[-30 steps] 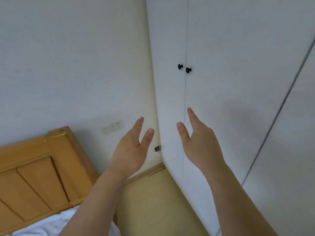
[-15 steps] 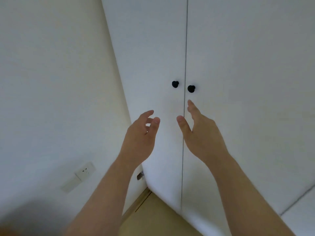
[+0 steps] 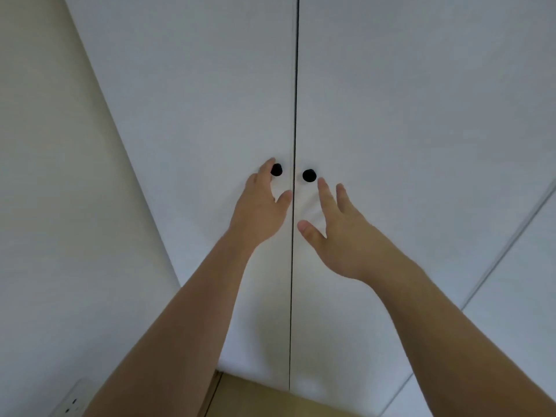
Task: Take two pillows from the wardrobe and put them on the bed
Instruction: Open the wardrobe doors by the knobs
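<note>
A white wardrobe [image 3: 391, 115] fills the view, its two doors closed along a dark centre seam. Each door carries a small black knob: the left knob [image 3: 276, 169] and the right knob [image 3: 309, 175]. My left hand [image 3: 261, 206] reaches up with its fingertips right beside the left knob, fingers spread and holding nothing. My right hand [image 3: 334, 227] is open just below the right knob, its fingertips a short way from it. No pillows and no bed are in sight.
A plain white wall [image 3: 60, 206] meets the wardrobe on the left, with a wall socket [image 3: 70, 404] low at the bottom left. A strip of yellowish floor [image 3: 255, 398] shows below the doors. Another wardrobe panel [image 3: 517, 311] lies to the right.
Both hands have risen towards the knobs, and the left fingertips now reach the left knob. The view has swung from the bed's headboard onto the wardrobe doors.
</note>
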`<state>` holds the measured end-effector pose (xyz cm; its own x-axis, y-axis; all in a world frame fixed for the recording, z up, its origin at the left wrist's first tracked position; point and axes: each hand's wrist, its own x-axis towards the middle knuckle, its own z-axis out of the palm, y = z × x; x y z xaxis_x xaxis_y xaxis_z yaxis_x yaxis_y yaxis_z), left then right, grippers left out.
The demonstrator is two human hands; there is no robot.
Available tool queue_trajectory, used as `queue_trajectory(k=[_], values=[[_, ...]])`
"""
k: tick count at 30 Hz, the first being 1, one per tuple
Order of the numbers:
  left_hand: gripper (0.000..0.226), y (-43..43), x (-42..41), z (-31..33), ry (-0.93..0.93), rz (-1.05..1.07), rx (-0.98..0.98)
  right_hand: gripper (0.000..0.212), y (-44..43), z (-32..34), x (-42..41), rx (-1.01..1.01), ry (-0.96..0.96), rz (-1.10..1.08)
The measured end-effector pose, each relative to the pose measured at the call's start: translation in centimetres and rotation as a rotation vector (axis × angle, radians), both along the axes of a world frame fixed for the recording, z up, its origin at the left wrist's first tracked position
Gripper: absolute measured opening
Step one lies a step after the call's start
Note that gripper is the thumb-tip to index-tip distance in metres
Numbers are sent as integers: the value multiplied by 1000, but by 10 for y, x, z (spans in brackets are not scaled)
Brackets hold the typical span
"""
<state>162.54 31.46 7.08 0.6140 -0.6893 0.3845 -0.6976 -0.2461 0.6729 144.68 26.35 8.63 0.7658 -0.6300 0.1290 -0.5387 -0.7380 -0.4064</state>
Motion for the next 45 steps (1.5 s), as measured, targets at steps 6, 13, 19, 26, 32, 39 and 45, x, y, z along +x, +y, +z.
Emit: queue_trajectory(k=[6, 13, 19, 26, 32, 39, 45], values=[[57, -16, 2, 1, -26, 38, -51, 82, 6, 10, -13, -118, 108, -40], [53, -3, -11, 13, -36, 104, -3, 82, 18, 12, -31, -117, 112, -11], [56, 35, -32, 5, -17, 167, -84, 81, 32, 14, -22, -38, 46, 127], [47, 98, -39, -1, -83, 280, -132, 76, 58, 23, 15, 242, -155, 253], [53, 140, -44, 10, -146, 347, 5, 40, 75, 28, 51, 480, -423, 236], [52, 157, -47, 15, -139, 435, 6, 29, 82, 24, 67, 316, -416, 319], [55, 179, -44, 10, 109, 376, -141, 26, 94, 30, 71, 255, -367, 405]])
